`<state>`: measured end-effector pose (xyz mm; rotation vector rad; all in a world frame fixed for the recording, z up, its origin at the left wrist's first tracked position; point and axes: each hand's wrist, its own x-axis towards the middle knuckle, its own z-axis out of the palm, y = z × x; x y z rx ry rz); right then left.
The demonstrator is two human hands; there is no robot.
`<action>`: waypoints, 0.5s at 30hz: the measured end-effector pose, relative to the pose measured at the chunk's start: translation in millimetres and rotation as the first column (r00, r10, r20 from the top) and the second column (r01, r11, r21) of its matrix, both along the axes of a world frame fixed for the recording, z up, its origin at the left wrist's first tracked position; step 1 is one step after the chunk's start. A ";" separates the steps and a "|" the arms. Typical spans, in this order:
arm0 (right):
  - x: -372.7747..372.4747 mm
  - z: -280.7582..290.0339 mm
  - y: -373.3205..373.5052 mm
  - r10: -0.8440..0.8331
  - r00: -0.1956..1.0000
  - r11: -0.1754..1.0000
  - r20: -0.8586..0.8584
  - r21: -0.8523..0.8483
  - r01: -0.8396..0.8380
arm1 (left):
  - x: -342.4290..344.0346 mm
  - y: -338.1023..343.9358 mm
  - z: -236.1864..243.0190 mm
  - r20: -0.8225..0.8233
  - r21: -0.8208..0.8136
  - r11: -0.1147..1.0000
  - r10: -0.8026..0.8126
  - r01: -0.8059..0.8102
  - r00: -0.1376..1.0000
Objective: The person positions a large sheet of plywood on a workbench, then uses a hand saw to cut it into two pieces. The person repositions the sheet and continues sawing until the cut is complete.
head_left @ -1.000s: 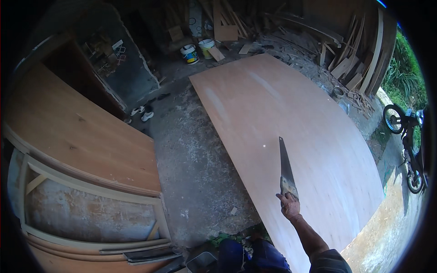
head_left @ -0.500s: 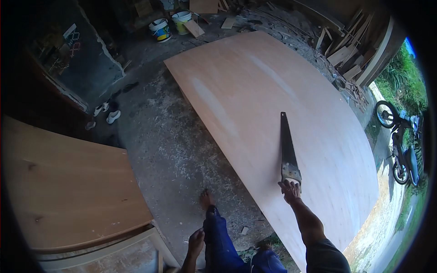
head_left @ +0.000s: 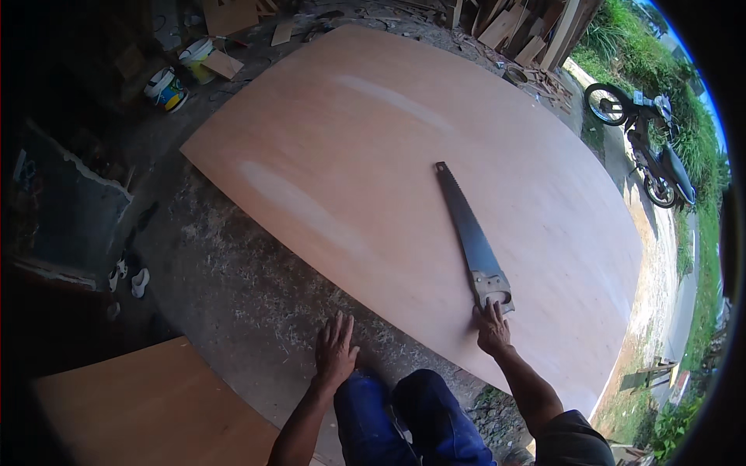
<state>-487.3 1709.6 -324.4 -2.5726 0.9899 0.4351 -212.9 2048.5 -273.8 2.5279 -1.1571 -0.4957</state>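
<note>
A hand saw lies on a large pale plywood sheet. My right hand is at the saw's handle, touching its lower end with fingers fairly straight and not visibly wrapped round it. My left hand is open and holds nothing, fingers spread, just off the sheet's near-left edge above the concrete floor. My knees in blue trousers are at the bottom, beside the sheet's edge.
Another wooden board is at the lower left. Footwear sits near a dark panel. Buckets and wood offcuts lie along the back. A motorbike stands on the right near grass.
The view has turned leftward and come closer to the sheet. My left hand has come up with fingers spread. My right hand's grip on the saw handle has loosened.
</note>
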 end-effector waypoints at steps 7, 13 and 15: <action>-11.3 -10.0 5.6 -0.007 0.988 0.992 0.156 -0.125 0.026 | 86.9 -80.7 -86.2 0.405 0.105 0.873 -0.475 0.477 0.781; -27.0 -33.1 3.6 0.002 0.969 0.980 0.246 -0.194 0.047 | 106.1 -95.8 -98.7 0.462 -0.013 0.784 -0.546 0.620 0.699; -33.8 -35.7 5.7 0.029 0.971 0.975 0.238 -0.219 0.025 | 103.2 -93.1 -98.1 0.409 -0.073 0.761 -0.567 0.645 0.715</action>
